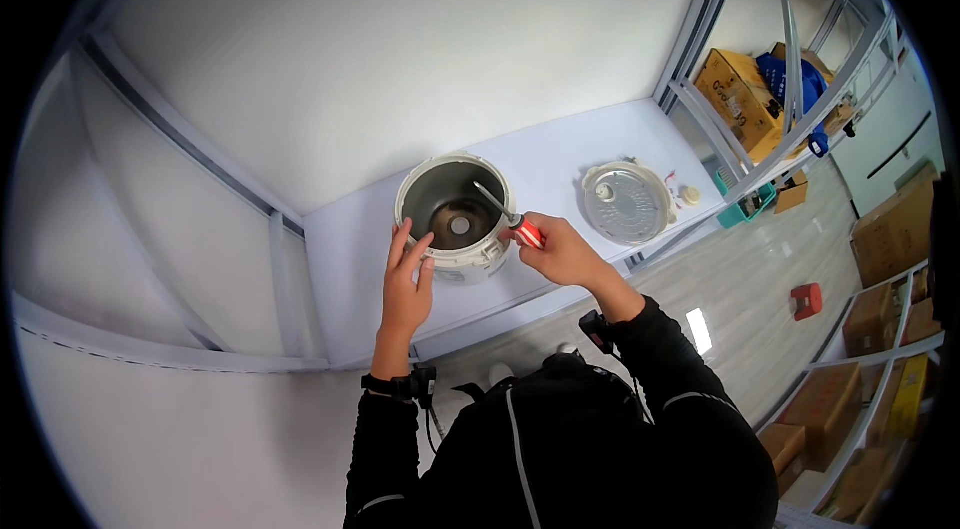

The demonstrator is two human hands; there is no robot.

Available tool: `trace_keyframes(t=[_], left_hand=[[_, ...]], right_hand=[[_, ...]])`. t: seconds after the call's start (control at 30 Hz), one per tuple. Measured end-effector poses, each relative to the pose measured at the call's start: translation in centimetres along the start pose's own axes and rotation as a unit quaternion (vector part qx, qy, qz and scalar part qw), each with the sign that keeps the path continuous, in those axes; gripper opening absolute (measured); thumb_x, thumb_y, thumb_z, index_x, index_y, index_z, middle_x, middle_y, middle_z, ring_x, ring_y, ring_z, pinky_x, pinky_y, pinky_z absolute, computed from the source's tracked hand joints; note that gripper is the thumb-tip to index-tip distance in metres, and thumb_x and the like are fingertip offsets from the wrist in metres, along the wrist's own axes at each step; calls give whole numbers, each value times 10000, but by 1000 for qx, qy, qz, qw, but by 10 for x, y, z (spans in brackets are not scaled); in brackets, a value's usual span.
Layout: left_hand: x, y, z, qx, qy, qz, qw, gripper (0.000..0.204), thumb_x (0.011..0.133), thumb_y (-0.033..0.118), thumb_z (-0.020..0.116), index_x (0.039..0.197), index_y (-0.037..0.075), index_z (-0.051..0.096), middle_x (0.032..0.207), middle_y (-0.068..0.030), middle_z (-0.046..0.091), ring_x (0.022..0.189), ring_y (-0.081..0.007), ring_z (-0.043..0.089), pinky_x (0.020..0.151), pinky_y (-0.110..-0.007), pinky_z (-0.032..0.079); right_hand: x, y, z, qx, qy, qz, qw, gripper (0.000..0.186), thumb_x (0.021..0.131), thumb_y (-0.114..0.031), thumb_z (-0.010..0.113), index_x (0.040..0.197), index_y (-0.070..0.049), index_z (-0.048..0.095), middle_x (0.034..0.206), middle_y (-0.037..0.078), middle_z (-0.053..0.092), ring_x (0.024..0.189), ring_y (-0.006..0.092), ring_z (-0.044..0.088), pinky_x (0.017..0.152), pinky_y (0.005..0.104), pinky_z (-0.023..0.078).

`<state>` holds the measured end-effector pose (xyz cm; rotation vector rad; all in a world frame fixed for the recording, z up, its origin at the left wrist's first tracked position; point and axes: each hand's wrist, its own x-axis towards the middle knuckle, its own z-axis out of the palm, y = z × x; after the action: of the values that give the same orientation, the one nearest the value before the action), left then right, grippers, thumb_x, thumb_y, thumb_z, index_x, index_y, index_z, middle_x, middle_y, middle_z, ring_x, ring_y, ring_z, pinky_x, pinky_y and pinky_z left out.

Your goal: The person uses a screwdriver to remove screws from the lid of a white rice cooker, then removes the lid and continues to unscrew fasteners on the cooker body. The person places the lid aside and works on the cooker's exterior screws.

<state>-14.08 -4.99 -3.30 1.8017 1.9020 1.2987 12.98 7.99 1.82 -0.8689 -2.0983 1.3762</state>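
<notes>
While the right hand (556, 249) partly hides its gripped screwdriver (527, 231), left hand (406, 287), fingers spread, touching the pot (474, 273)

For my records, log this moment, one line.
left hand: at cooker rim | right hand: gripping screwdriver | round part: on table, right of cooker

From the head, one wide fisheye view looks steeply down past the torso (590, 439) onto the desk (545, 169).

- Right hand (562, 251) hides part of the screwdriver (516, 221).
- Left hand (406, 281) covers part of the pot (478, 272).
- Red bits (671, 177) beside the lid (628, 205): too small to identify.
- Shoes (500, 373) mostly hidden by dark clothing (580, 439).
</notes>
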Motion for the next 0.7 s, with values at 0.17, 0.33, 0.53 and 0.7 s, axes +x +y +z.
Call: trace_keyframes(t=[0.17,0.33,0.53,0.7], left_hand=[[5,43,15,162,89,73,980,348,961,31,692,1305,36,740,1615,-214,494,1521,-398,453,1156,-441,473],[-5,86,52,-36,158,151,975,235,880,-67,708,1093,-2,780,1133,-141,712,924,-244,690,788,-335,573],[-16,102,127,-155,86,71,982,216,844,-88,740,1036,6,769,940,-115,714,687,-214,661,614,-301,540],[-6,110,190,-101,-21,-48,994,274,888,6,762,1161,29,749,1034,-97,718,698,-220,638,647,-321,546]], right_hand=[[-4,7,-22,16,36,-4,999,313,911,-29,630,1210,-24,722,923,19,649,868,126,595,832,300,513],[-12,20,-54,51,66,-34,996,195,912,-33,654,1104,-26,690,931,32,662,858,136,607,814,309,516],[-35,32,-89,80,43,-50,995,131,911,0,664,1038,-30,658,983,48,697,925,140,643,850,316,527],[-62,59,-116,101,60,-26,993,109,915,-25,675,1023,-14,669,935,60,713,869,133,652,800,316,534]])
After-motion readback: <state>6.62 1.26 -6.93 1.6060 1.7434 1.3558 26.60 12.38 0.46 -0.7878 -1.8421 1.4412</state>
